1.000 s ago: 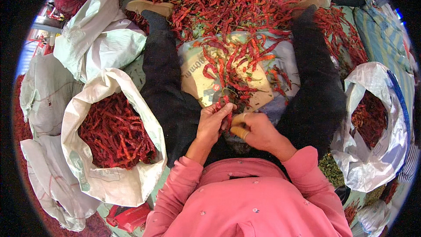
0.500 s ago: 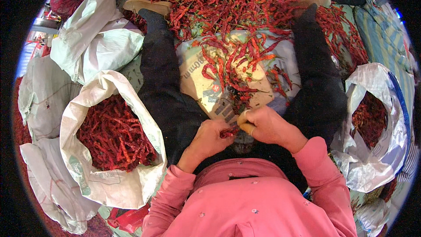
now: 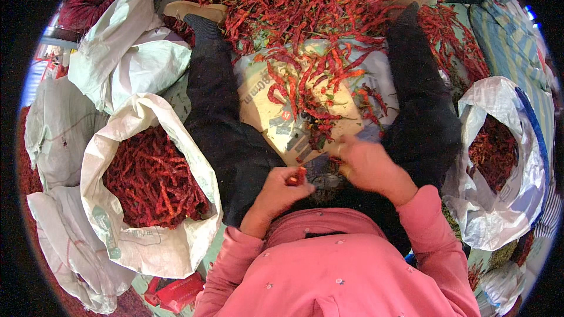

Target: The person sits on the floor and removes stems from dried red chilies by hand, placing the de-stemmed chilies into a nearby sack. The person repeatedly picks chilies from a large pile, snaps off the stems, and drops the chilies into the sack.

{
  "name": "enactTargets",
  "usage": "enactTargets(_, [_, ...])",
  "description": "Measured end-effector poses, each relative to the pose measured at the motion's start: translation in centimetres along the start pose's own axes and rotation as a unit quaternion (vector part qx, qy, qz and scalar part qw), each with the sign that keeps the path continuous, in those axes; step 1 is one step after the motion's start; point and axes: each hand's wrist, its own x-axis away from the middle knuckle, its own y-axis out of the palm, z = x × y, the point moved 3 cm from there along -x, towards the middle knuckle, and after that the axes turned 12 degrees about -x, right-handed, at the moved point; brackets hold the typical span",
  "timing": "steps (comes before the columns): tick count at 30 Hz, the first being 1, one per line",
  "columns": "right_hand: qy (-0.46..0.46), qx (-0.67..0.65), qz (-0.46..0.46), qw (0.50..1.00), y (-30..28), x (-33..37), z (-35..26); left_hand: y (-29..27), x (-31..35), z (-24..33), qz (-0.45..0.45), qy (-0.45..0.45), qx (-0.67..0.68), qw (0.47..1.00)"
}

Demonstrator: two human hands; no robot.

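My left hand (image 3: 282,191) is curled round dried red chili peppers (image 3: 299,176), whose ends poke out above the fist. Close by on the right, my right hand (image 3: 367,164) is smeared by motion, its fingers bent downward. A dark red bit shows at its fingertips, but I cannot tell whether they grip it. Beyond both hands, loose chili peppers (image 3: 302,88) with some green stems lie on a flat pale yellow sheet (image 3: 255,120) between my legs. A dark clump of chili scraps (image 3: 320,132) sits at the near end of those peppers.
A large heap of red chilies (image 3: 305,3) spreads past my feet. On the left stands an open white sack (image 3: 97,170) of chilies, with folded white sacks (image 3: 132,53) behind it. Another open white sack (image 3: 499,214) is at the right. A red box (image 3: 179,294) lies lower left.
My hands have drawn apart: the right has moved up and to the right, away from the left. The left fist has turned slightly and shows more of the chilies' ends.
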Motion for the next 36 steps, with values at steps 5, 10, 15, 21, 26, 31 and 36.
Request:
enactTargets(5, [0.087,0.087,0.1,0.987,-1.1,-4.0,2.5,-0.5,-0.8,0.7,0.067,-0.016,0.297,0.952])
enactTargets(10, [0.014,-0.016,0.199,0.98,-1.0,-4.2,4.1,-0.4,-1.1,1.4,0.107,0.009,0.253,0.962])
enactTargets(15, [-0.074,-0.219,0.122,0.965,-0.2,-1.3,0.0,1.2,-2.5,2.5,0.105,0.034,0.254,0.961])
enactTargets(21, [0.108,-0.317,0.01,0.942,1.2,0.3,-2.0,1.3,-2.3,1.7,0.212,0.104,0.079,0.968])
enactTargets(26, [0.04,-0.203,0.092,0.974,3.3,0.1,-1.5,1.6,-0.2,4.3,0.33,0.276,-0.214,0.877])
enactTargets(31, [0.105,-0.218,0.001,0.97,3.5,1.0,1.0,-1.0,4.0,7.6,0.445,0.254,-0.343,0.787])
enactTargets(36, [-0.005,-0.062,-0.073,0.995,-0.1,0.5,0.8,-12.0,10.5,6.0,0.617,0.075,-0.347,0.703])
